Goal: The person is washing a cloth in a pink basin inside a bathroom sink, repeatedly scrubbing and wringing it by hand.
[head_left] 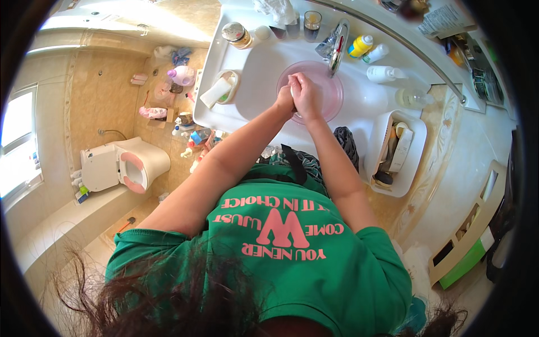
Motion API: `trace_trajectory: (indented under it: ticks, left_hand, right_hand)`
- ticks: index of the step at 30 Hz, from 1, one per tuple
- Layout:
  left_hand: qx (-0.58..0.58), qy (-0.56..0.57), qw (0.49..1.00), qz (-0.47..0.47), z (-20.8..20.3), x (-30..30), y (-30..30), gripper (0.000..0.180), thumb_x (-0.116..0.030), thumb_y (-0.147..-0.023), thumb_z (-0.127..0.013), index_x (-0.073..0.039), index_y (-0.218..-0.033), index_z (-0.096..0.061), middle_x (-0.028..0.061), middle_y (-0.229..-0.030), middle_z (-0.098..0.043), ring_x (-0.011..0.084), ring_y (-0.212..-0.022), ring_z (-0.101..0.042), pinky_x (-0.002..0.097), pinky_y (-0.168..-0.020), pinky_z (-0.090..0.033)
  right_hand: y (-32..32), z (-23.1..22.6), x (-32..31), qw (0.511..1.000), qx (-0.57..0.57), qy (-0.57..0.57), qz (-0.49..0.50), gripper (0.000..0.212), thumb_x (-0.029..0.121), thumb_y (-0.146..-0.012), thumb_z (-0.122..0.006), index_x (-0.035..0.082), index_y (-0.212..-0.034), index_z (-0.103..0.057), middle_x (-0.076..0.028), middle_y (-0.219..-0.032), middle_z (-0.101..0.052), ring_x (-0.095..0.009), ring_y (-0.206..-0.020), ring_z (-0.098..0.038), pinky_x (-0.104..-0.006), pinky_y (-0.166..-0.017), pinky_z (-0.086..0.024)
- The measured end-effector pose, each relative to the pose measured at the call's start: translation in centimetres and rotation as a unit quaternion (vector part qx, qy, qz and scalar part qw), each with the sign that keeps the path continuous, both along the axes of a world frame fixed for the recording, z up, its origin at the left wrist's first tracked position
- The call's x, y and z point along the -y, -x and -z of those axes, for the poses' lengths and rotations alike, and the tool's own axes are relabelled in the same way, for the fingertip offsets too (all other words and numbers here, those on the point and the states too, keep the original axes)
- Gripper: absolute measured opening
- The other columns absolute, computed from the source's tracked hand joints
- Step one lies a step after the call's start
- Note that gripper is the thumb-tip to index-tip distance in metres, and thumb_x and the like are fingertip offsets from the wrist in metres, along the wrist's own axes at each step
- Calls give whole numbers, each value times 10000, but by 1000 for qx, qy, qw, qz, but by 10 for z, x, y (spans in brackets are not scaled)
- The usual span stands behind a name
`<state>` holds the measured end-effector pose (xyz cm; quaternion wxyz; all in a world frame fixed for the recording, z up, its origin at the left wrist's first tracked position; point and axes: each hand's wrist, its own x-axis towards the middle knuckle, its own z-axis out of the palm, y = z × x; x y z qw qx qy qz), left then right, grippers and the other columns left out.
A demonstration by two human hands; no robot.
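My two hands are pressed together over a translucent pink basin [332,76], which sits in the white sink [255,76]. The fingers of my left hand [285,100] are curled and partly covered by my right hand [306,96], which wraps round them from the right. A small whitish patch shows between the hands; I cannot make out what it is. Just right of and beyond the hands rises the chrome tap [338,48], its spout over the basin's far right edge.
Left of the sink stands a round tub [229,78] with a white block-shaped thing across it. Along the back are a lidded jar [236,35], a glass [312,25], a yellow bottle [360,46] and a white bottle [384,73]. A white basket [396,185] stands right, a toilet [151,160] left.
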<state>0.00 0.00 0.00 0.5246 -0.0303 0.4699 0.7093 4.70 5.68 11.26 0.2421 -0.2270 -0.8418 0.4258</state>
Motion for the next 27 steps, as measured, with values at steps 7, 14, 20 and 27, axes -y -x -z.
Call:
trace_trajectory:
  ticks: [7,14,20,27]
  left_hand:
    - [5,149,989,-10,-85,14,8,340,-379,-856,-444,-51,-804,-513,7,-595,-430,99,-425,-356,225,-365,-287]
    - [-84,190,977,41,-64,24,15,331,-236,-879,-408,-17,-1127,-434,75,-954,-523,203,-827,-556,303,-712,-464]
    - [-43,190,974,114,-75,49,22,309,-206,-879,-395,8,-1094,-458,99,-982,-548,192,-818,-559,291,-726,-457]
    - [-33,229,969,84,-56,56,27,283,-176,-865,-402,4,-1074,-469,103,-951,-558,182,-783,-571,280,-690,-468]
  right_hand:
    - [-26,54,-42,992,42,105,56,252,272,-842,-463,47,-803,-569,-95,-731,-608,-257,-696,-588,-328,-609,-443]
    - [-45,114,-71,990,131,-31,-29,208,193,-804,-458,101,-962,-555,-163,-906,-567,-311,-874,-529,-380,-733,-417]
    - [-44,156,-53,871,413,-179,-197,268,164,-770,-441,95,-1008,-543,-151,-1022,-522,-313,-974,-486,-413,-866,-357]
    - [-34,162,-63,944,297,12,-140,202,209,-787,-491,38,-853,-576,-150,-824,-570,-309,-807,-552,-381,-699,-437]
